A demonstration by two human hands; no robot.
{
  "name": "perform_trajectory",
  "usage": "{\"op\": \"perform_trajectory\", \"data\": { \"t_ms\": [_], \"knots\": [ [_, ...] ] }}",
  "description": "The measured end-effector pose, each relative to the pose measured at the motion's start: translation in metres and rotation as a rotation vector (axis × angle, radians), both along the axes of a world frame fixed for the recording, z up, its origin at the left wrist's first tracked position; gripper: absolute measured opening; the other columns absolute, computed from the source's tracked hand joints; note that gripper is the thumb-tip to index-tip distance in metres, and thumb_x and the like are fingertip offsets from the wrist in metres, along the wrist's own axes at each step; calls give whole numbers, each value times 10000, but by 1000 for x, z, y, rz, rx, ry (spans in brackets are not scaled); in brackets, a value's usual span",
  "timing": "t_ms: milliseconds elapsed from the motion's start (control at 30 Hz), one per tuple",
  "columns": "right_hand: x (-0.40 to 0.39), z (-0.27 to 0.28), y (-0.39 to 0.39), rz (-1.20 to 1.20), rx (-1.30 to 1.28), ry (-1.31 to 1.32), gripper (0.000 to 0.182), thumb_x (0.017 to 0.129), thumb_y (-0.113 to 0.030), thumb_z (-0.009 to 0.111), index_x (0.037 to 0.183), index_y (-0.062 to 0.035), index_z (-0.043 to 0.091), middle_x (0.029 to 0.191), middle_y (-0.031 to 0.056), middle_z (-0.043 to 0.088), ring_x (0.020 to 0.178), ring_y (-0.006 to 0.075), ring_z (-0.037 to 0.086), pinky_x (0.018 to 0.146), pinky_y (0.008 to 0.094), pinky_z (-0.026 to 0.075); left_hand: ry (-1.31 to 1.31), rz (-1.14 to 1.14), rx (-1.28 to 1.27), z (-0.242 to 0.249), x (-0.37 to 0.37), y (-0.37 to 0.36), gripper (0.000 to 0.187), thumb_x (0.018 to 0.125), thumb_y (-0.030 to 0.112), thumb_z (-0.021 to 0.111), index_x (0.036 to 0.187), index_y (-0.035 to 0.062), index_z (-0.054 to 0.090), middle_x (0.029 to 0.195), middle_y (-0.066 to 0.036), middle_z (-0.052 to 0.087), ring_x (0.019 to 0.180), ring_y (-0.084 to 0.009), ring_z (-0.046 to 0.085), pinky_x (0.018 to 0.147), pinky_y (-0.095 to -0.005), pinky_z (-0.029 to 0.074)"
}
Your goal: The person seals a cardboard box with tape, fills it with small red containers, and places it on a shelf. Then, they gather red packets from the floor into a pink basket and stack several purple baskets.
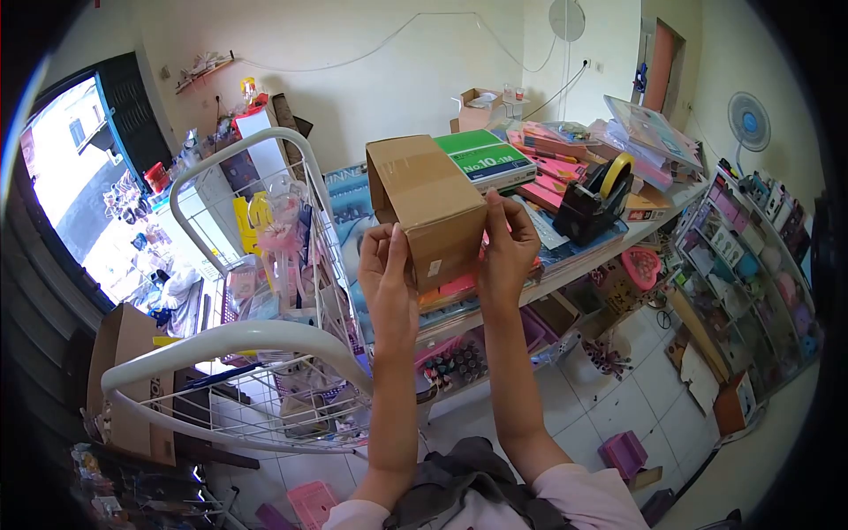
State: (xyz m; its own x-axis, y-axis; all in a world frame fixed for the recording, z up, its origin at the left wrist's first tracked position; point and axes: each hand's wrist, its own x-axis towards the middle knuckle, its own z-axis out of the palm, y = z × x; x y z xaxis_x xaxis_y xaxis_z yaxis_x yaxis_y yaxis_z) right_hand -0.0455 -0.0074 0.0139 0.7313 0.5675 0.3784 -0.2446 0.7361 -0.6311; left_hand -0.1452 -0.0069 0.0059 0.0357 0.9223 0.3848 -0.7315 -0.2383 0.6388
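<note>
Between my two hands is a brown cardboard box (437, 190), tilted, with its far left end looking open. My left hand (389, 278) grips its near left edge, thumb up along the side. On the near right edge, my right hand (508, 247) holds it with fingers and thumb pressed to the cardboard. Just behind the box lies a green and white box marked No.10-1M (486, 159). A black tape dispenser with a yellow roll (590, 208) stands to the right of my right hand. What the brown box contains is hidden.
A white wire rack (256, 340) with small goods stands at my left. Pink packs (552, 177) and stacked papers (649, 141) cover the table's right part. Pink baskets (624, 454) sit on the tiled floor. A glass display case (751, 265) stands at right.
</note>
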Motion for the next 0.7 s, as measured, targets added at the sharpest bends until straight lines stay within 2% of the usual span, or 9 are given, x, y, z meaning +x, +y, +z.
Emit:
{"op": "perform_trajectory", "data": {
  "t_ms": [233,300,433,500,533,567,600,633,700],
  "knots": [
    [2,-4,4,33,22,-2,142,770,-132,605,818,0,592,730,23,577,637,50,498,594,182,386,44,160,83,-2,7,-1,135,877,193,442,863,60,428,786,-28,531,706,-34,485,606,-164,396],
    [5,-1,3,158,13,-15,178,764,-118,604,891,6,589,805,53,591,758,82,531,694,205,412,54,184,103,-4,6,-3,136,881,194,433,868,59,426,783,-28,530,703,-29,482,597,-159,386],
    [14,-5,2,298,-29,-24,169,761,-84,590,904,7,583,860,59,581,784,85,527,707,217,413,89,291,151,-11,10,1,151,894,200,400,870,52,412,765,-24,526,680,-14,466,584,-149,358],
    [12,-4,-8,-74,-97,-173,179,758,-59,576,927,-1,577,905,72,581,824,131,538,739,251,414,108,288,143,-16,8,1,147,884,194,423,873,49,399,823,-40,521,745,-36,474,635,-164,365],
    [14,-4,-12,-74,-92,-175,179,758,-59,576,927,-1,577,905,72,581,824,131,538,739,251,414,124,286,136,-16,7,2,154,873,189,446,876,47,387,881,-57,517,811,-57,482,686,-180,372],
    [17,-5,-17,-367,8,-514,202,760,-48,566,957,-2,564,923,88,577,859,163,538,764,272,409,122,288,139,-14,9,2,154,873,189,446,876,47,387,881,-57,517,811,-57,482,686,-180,372],
    [20,-5,-21,-659,110,-850,227,763,-36,555,987,-3,551,941,105,573,894,196,538,788,294,404,98,315,232,-11,11,-1,176,838,155,499,883,48,367,967,-85,488,911,-104,461,764,-220,363],
    [25,-3,-24,-663,151,-1039,272,720,-48,597,990,-47,568,1005,105,569,917,240,533,813,315,382,74,342,324,-8,12,-3,233,803,122,552,890,50,348,1053,-112,459,1011,-151,439,842,-261,354],
    [35,9,-24,-581,174,-1181,294,706,-54,611,997,-58,569,1033,100,562,915,234,533,818,316,377,106,433,414,-5,10,1,289,765,78,583,897,54,328,1118,-140,414,1079,-201,387,893,-299,321]
  ]
}}
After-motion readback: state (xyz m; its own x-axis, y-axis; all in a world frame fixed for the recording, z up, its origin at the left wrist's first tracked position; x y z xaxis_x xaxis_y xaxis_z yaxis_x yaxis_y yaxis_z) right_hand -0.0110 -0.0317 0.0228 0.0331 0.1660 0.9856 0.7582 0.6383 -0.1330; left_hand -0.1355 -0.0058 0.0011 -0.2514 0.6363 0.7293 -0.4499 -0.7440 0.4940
